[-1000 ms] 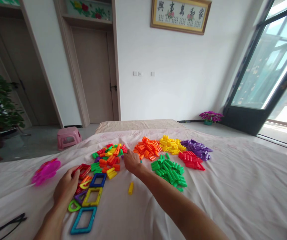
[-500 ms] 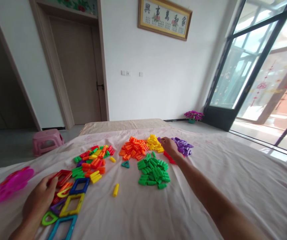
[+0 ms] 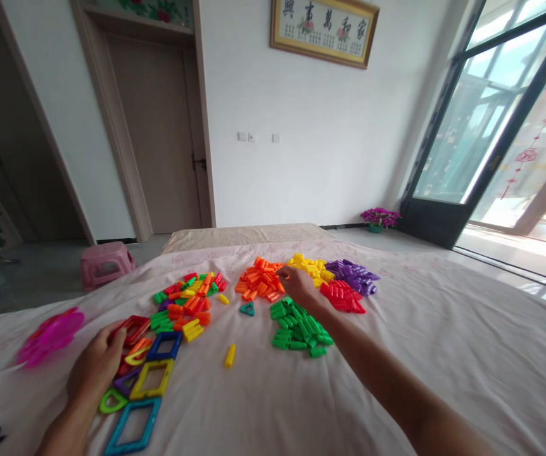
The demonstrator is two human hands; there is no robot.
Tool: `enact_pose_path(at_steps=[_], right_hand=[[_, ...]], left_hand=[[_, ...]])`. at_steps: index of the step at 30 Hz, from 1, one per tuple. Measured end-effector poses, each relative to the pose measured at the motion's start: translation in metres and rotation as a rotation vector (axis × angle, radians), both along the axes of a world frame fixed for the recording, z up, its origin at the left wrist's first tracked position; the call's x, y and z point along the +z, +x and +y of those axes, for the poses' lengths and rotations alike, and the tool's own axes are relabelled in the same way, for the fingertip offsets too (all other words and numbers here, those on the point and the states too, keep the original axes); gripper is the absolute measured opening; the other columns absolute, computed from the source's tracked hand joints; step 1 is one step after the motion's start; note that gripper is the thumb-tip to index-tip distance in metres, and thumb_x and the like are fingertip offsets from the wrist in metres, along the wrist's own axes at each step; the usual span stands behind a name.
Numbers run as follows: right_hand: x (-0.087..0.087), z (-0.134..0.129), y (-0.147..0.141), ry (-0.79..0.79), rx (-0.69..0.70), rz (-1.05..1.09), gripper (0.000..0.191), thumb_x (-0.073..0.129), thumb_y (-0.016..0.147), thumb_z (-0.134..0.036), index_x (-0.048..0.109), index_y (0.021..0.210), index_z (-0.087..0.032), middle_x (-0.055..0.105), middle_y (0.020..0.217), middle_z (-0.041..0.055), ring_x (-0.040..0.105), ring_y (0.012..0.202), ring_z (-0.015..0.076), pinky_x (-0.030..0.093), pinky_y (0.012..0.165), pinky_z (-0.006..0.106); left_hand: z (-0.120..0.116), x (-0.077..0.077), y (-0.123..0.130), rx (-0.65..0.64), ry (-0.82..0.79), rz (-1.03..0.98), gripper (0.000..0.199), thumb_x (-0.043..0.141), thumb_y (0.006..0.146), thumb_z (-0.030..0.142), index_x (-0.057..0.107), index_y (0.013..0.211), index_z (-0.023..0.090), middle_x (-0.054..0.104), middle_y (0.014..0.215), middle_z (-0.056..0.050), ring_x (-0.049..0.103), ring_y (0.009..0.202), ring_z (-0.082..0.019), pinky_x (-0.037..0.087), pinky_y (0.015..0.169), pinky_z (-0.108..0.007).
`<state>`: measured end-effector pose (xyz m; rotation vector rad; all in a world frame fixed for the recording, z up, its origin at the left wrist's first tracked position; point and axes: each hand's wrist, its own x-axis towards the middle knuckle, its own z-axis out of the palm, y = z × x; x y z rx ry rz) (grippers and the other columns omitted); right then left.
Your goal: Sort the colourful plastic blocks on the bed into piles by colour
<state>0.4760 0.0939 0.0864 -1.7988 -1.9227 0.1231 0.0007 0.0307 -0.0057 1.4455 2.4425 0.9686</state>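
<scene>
Cloth (image 3: 410, 373) spread across the foreground. At left, the left hand (image 3: 95, 361) grasped a red frame (image 3: 143, 330) near a blue frame (image 3: 166, 335). Next came a mixed pile (image 3: 190, 301), then an orange pile (image 3: 260, 278). At its right edge was the right hand (image 3: 299, 282); whether it held anything was hidden. Farther right lay a purple pile (image 3: 353, 275).

Frames (image 3: 165, 382) lie left on the cloth (image 3: 273, 405); piled pieces (image 3: 301, 328), right; a stool (image 3: 106, 253), apparently, behind it.
</scene>
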Motion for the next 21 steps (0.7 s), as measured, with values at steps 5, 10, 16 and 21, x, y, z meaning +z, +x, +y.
enact_pose_path(at_steps=[5,10,16,21], right_hand=[[-0.018,-0.012,-0.103,-0.123,0.277,-0.14,0.032,0.054,0.091,-0.026,0.07,0.119,-0.024,0.072,0.119,0.0077,0.067,0.106,0.0228,0.048,0.08,0.028],[-0.034,-0.004,-0.152,-0.165,0.239,-0.249,0.028,0.053,0.096,-0.03,0.07,0.113,-0.016,0.068,0.118,0.0154,0.069,0.103,0.0257,0.053,0.08,0.032],[-0.038,0.003,-0.165,-0.156,0.205,-0.28,0.032,0.043,0.096,-0.009,0.066,0.119,-0.013,0.066,0.122,0.0184,0.068,0.106,0.0263,0.053,0.082,0.034],[-0.024,-0.001,-0.141,-0.134,0.232,-0.249,0.025,0.052,0.099,-0.03,0.07,0.11,-0.017,0.072,0.111,0.0129,0.07,0.097,0.0235,0.05,0.076,0.029]], left_hand=[[-0.001,0.0,-0.001,-0.016,-0.042,-0.064,0.052,0.037,0.093,0.057,0.063,0.126,0.027,0.073,0.118,-0.009,0.068,0.094,-0.029,0.047,0.074,-0.035],[0.003,-0.009,-0.006,-0.028,0.004,-0.079,0.053,0.038,0.093,0.057,0.063,0.126,0.025,0.073,0.117,-0.01,0.068,0.092,-0.027,0.046,0.073,-0.034],[0.002,-0.007,-0.005,-0.028,0.01,-0.073,0.053,0.041,0.092,0.056,0.065,0.126,0.024,0.074,0.112,-0.011,0.068,0.086,-0.027,0.046,0.069,-0.034],[0.0,-0.001,-0.003,-0.013,-0.033,-0.062,0.054,0.039,0.092,0.057,0.064,0.127,0.025,0.074,0.113,-0.011,0.068,0.087,-0.028,0.046,0.07,-0.034]])
